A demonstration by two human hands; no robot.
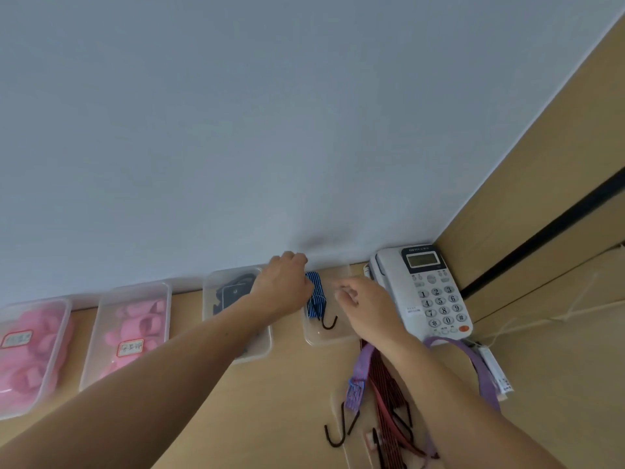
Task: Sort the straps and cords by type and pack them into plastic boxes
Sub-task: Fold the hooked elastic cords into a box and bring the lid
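Now packing step: blue cord [316, 296] lies in small clear box [329, 336] by wall, hook near front. Left hand [282, 286] has fingers curled on cord's top end and seems to tuck it in. Right hand [365, 302] half bent beside box (blurry, cannot tell if holding anything). Next, probably: let go, then pick red cords [389, 401] or purple strap [358, 370] from desk.

Digits 0–9 on telephone keypad [441, 304]
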